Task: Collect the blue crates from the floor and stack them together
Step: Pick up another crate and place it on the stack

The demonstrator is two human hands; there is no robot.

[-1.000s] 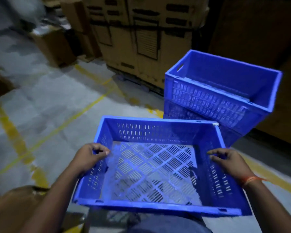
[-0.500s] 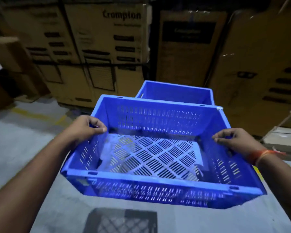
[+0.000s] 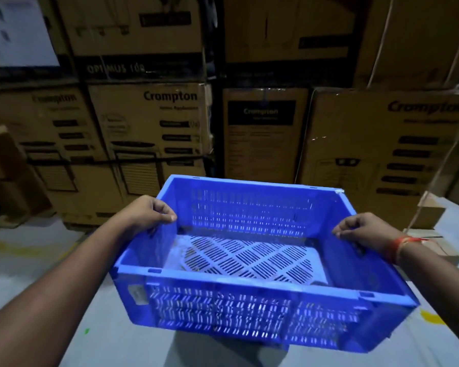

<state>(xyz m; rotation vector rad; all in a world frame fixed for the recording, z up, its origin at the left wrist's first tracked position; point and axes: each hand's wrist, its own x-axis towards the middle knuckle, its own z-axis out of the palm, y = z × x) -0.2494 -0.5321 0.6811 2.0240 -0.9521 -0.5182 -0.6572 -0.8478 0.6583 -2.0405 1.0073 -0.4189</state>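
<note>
An empty blue slotted crate (image 3: 249, 300) fills the middle of the head view, held up in front of me. My left hand (image 3: 146, 215) grips its left rim, thumb inside the wall. On the opposite rim, my right hand (image 3: 361, 231) holds on with curled fingers; an orange thread sits on that wrist. The crate hides whatever lies directly beneath it; only a dark sliver shows under its near bottom edge. The stack of blue crates seen before is out of sight.
A wall of stacked brown cardboard cartons (image 3: 149, 133) stands right behind the crate. More cartons (image 3: 382, 144) rise at the right, with a small box (image 3: 432, 210) on the floor there. Grey concrete floor (image 3: 37, 260) with yellow paint marks spreads to the left and right.
The crate in my hands has moved forward and risen, now covering the blue crates that showed behind it. The view has tilted up toward the cartons. Both grips are unchanged.
</note>
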